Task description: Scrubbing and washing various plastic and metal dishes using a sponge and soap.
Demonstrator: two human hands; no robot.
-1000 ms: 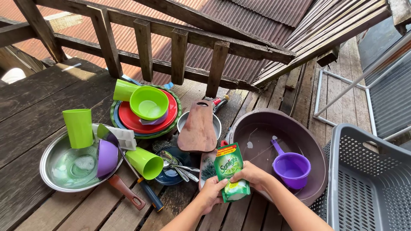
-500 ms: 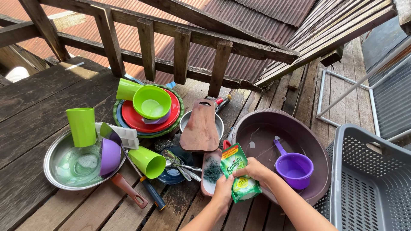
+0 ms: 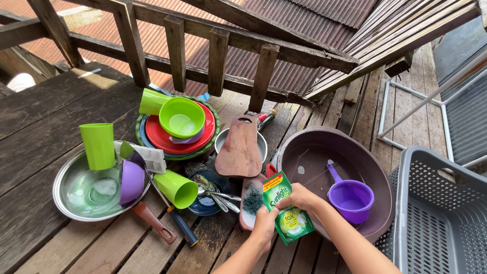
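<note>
Green detergent pouch (image 3: 285, 209): held in both hands at the near edge, long axis tilted from far-left to near-right. Left hand (image 3: 265, 221) clasps its left side; right hand (image 3: 299, 198) pinches the upper part, just beside the brown basin (image 3: 309, 147).

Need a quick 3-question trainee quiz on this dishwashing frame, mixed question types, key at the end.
1. True or false: both hands grip the green soap pouch.
2. What sits inside the brown basin? A) a red plate B) a purple dipper C) a steel spoon
3. Fill in: the wooden cutting board lies across a steel ____.

Key
1. True: the left hand holds the pouch's lower left side, the right hand pinches its upper right edge.
2. B
3. Pan: its rim shows at both sides of the board.
</note>
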